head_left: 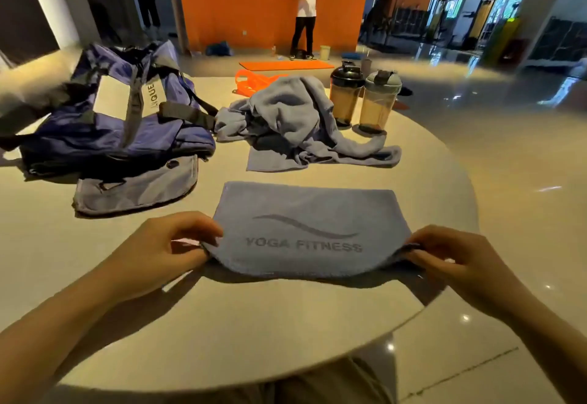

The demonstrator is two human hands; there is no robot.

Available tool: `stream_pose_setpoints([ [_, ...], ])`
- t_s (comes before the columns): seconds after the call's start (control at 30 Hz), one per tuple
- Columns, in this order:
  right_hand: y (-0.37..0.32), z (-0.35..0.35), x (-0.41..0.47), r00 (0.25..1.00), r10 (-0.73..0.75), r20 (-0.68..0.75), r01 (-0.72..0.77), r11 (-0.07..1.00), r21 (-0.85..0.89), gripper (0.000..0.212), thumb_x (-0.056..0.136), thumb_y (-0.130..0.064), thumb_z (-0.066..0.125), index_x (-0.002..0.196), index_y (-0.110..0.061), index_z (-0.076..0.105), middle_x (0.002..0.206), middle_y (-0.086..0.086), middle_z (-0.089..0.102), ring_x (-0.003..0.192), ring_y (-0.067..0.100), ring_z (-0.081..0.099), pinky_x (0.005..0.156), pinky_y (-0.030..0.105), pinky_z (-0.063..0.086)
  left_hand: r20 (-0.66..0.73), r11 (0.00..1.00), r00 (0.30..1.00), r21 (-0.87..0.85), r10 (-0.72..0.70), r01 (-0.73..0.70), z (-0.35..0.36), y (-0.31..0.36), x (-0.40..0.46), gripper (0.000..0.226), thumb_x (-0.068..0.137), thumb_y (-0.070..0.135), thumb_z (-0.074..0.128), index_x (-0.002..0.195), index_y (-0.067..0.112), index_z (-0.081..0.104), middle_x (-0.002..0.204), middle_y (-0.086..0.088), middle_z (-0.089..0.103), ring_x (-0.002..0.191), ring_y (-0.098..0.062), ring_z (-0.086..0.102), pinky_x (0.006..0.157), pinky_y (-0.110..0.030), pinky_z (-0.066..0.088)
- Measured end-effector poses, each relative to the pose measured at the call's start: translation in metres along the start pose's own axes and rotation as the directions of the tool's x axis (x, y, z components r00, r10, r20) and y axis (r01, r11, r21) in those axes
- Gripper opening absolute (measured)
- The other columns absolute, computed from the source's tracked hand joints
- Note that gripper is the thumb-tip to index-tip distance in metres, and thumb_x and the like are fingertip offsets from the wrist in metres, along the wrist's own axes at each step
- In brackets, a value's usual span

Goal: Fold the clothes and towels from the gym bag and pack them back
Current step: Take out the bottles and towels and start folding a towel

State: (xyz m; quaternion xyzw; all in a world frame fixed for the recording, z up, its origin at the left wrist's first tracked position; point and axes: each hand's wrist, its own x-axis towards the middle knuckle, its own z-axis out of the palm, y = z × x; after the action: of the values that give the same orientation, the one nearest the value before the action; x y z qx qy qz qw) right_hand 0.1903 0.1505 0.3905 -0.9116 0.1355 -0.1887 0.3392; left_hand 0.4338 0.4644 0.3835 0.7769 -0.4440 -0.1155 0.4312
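A flat, grey-blue terry towel printed "YOGA FITNESS" (309, 229) lies on the round, pale counter (222, 324), close to its near edge, with its long axis running left to right across the person's front. The left hand (165, 251) pinches the towel's near-left corner between thumb and curled fingers; the right hand (451, 256) pinches the near-right corner the same way. Both corners are lifted slightly off the counter, so the near hem sags between them, while the far edge lies flat. Each hand sits at its own end, neither nearer than the other. Judging by this grip, the next fold would carry the near edge away from the body, over the print towards the far edge.

Beyond the towel, towards the far edge, a crumpled heap of grey-blue cloth (298, 124) waits unfolded. At the left edge slumps the soft navy fabric gym bag with black straps (104, 117); its opening is not visible, so its contents cannot be told. Two clear plastic shaker bottles, one with a black lid (344, 98) and one with a grey lid (378, 101), stand just beside the heap on the right, each partly filled with a brownish liquid.
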Motion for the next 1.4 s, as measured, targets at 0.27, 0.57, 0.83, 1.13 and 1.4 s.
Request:
stream_pose_setpoints([
  [0.27,-0.003,-0.001,0.014,0.972,-0.101,-0.211,0.115,0.992,0.056,0.038,0.078,-0.072,0.048,0.096,-0.042,0.06,0.093,-0.028,0.065,0.09,0.0,0.063,0.079,0.012,0.051,-0.182,0.95,0.954,0.246,0.239,-0.192,-0.006,0.005,0.021,0.031,0.082,0.007,0.069,0.092,0.036,0.063,0.091,0.009,0.063,0.086,-0.01,0.061,0.077,-0.013,0.05],
  [0.57,0.02,0.02,-0.022,0.984,-0.158,-0.087,0.153,0.987,-0.055,0.038,0.081,-0.076,0.039,0.103,-0.054,0.061,0.106,-0.036,0.059,0.101,-0.008,0.058,0.083,0.005,0.045,0.05,0.904,0.959,0.324,0.279,-0.279,0.005,-0.013,-0.003,0.024,0.081,0.04,0.053,0.094,0.027,0.069,0.097,0.015,0.065,0.094,0.0,0.061,0.082,-0.012,0.047],
  [0.83,0.027,0.025,-0.015,0.936,-0.34,-0.092,0.243,0.813,-0.529,0.017,0.09,-0.018,0.061,0.1,-0.007,0.069,0.097,0.011,0.07,0.077,0.025,0.066,0.066,0.024,0.049,0.109,0.743,0.925,0.565,0.363,-0.358,0.01,-0.017,-0.004,0.034,0.09,0.032,0.047,0.1,0.009,0.069,0.096,-0.001,0.068,0.086,-0.01,0.056,0.075,-0.022,0.047],
  [1.13,-0.03,-0.014,0.023,0.938,0.003,-0.347,0.114,0.942,0.315,0.019,0.088,-0.016,0.059,0.092,-0.034,0.064,0.094,-0.007,0.067,0.091,0.008,0.066,0.08,0.021,0.056,-0.123,0.996,0.991,-0.076,0.045,-0.055,-0.023,0.039,0.019,0.031,0.064,0.034,0.081,0.084,0.054,0.067,0.09,0.018,0.07,0.085,-0.002,0.068,0.071,-0.012,0.054],
  [1.4,-0.07,-0.049,0.027,0.891,-0.103,-0.442,0.259,0.915,0.31,0.032,0.074,-0.056,0.064,0.098,-0.035,0.07,0.08,-0.008,0.071,0.056,0.015,0.065,0.047,0.019,0.053,-0.269,0.91,0.963,-0.391,0.028,-0.136,-0.066,0.079,0.028,0.053,0.037,0.062,0.087,0.079,0.032,0.074,0.078,0.006,0.073,0.068,-0.007,0.066,0.058,-0.027,0.049],
])
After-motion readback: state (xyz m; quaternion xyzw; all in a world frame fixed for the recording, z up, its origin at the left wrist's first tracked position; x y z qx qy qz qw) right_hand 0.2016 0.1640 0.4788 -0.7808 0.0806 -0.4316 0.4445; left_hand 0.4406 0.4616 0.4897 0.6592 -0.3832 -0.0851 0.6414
